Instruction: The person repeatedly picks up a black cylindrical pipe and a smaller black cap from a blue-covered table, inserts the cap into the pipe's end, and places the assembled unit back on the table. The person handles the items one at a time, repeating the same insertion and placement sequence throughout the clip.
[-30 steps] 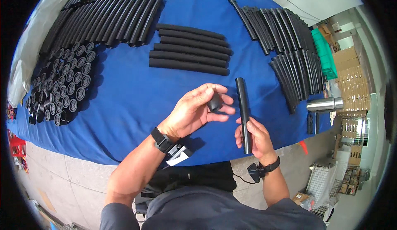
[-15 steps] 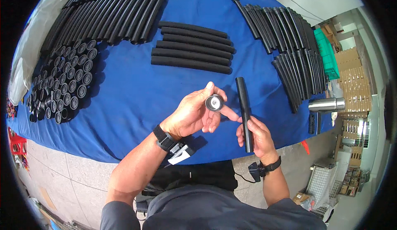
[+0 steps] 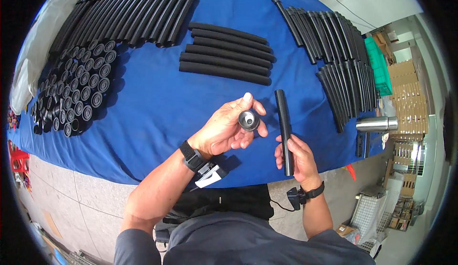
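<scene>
My left hand (image 3: 228, 130) is closed round a small round black cap (image 3: 245, 127), its hollow side turned up and something pale inside it. In my right hand (image 3: 300, 156) is a smooth black tube (image 3: 283, 117), gripped near its lower end and pointing away from me. A gap separates cap and tube. Beyond my hands, several matte black foam-like sleeves (image 3: 224, 66) lie side by side on the blue cloth (image 3: 157, 93). A cluster of similar black caps (image 3: 83, 93) stands at the left.
Rows of black tubes (image 3: 138, 19) fill the far left, beside clear plastic sheeting (image 3: 28, 69). At the right lie black tubes with collared ends (image 3: 329, 38), a green crate (image 3: 378, 69) and a shiny metal cylinder (image 3: 374, 124). Stacked cardboard (image 3: 405, 93) stands beyond the table.
My left index finger, stretched toward the tube before, has drawn back to the cap. The cap has tilted slightly. The tube stays in my right hand, and the view has shifted a little.
</scene>
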Motion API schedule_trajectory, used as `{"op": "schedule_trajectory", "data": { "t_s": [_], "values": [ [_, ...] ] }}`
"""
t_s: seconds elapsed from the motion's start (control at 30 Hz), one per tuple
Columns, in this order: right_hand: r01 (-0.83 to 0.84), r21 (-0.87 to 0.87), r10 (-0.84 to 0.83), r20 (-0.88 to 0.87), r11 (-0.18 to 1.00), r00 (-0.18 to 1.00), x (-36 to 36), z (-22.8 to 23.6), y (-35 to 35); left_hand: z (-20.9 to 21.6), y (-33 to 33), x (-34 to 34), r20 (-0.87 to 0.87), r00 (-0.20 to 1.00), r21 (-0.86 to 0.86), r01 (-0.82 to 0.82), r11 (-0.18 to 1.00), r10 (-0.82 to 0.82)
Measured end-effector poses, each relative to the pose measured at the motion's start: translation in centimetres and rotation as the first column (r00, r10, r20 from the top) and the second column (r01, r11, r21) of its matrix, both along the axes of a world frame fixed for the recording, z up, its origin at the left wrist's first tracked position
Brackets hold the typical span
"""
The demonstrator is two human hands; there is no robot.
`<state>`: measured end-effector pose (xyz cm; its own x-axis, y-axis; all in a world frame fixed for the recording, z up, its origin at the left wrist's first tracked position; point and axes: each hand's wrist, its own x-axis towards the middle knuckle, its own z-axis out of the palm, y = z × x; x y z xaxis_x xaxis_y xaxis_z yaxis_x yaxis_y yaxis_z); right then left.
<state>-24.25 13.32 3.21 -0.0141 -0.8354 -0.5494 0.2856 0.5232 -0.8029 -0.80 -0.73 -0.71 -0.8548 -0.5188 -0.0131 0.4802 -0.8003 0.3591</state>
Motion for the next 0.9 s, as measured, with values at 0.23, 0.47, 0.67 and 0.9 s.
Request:
{"op": "schedule_trajectory", "data": {
  "t_s": [0.23, 0.47, 0.67, 0.9],
  "values": [
    [0.002, -0.002, -0.002, -0.011, 1.000, 1.000, 0.0, -0.1, 0.0, -0.5, 0.0, -0.2, 0.002, 1.000, 0.032, -0.026, 0.999, 0.026],
    [-0.019, -0.068, 0.018, -0.002, 0.998, 1.000, 0.4, 0.2, 0.6, -0.4, 0.0, 0.1, 0.199, 0.955, -0.044, -0.217, 0.975, 0.221],
    [-0.199, -0.090, 0.206, 0.077, 0.976, 0.975, 3.7, 2.0, 2.6, -0.5, -0.9, 0.5, 0.173, 0.873, 0.022, -0.465, 0.885, 0.455],
    [-0.244, -0.059, 0.250, 0.121, 0.968, 0.961, 6.8, 0.7, 2.0, -0.4, -0.9, 0.0, 0.059, 0.890, 0.095, -0.456, 0.885, 0.452]
  ]
}}
